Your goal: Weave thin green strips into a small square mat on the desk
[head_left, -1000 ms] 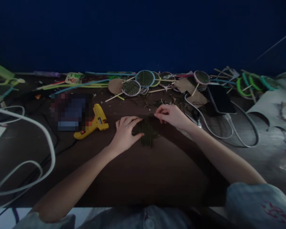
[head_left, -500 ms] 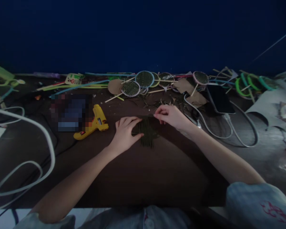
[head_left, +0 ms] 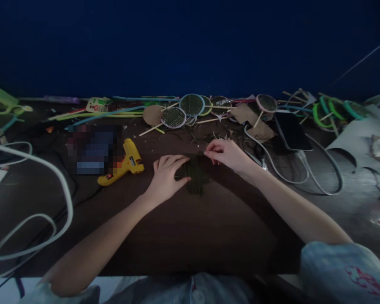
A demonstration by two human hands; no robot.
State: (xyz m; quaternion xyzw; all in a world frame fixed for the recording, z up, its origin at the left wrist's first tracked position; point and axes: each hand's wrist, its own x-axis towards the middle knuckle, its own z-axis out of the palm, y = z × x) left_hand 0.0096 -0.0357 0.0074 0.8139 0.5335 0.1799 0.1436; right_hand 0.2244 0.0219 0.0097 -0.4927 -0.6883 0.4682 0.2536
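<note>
A dark green woven mat of thin strips point(head_left: 196, 177) lies on the brown table point(head_left: 190, 228) in the middle. My left hand point(head_left: 166, 175) rests on the mat's left edge, fingers curled, thumb and fingers pinching it. At the mat's upper right corner my right hand point(head_left: 226, 155) has its fingertips pinched together on a thin strip, too dark to make out clearly.
A yellow glue gun point(head_left: 123, 164) lies left of my left hand. Several small round woven rackets point(head_left: 191, 105) with sticks line the back edge. A dark phone point(head_left: 293, 131) with white cables point(head_left: 316, 177) sits at right; a thick white cable point(head_left: 50, 202) loops at left.
My right hand has shifted slightly left and down toward the mat's corner. The left hand has stayed on the mat.
</note>
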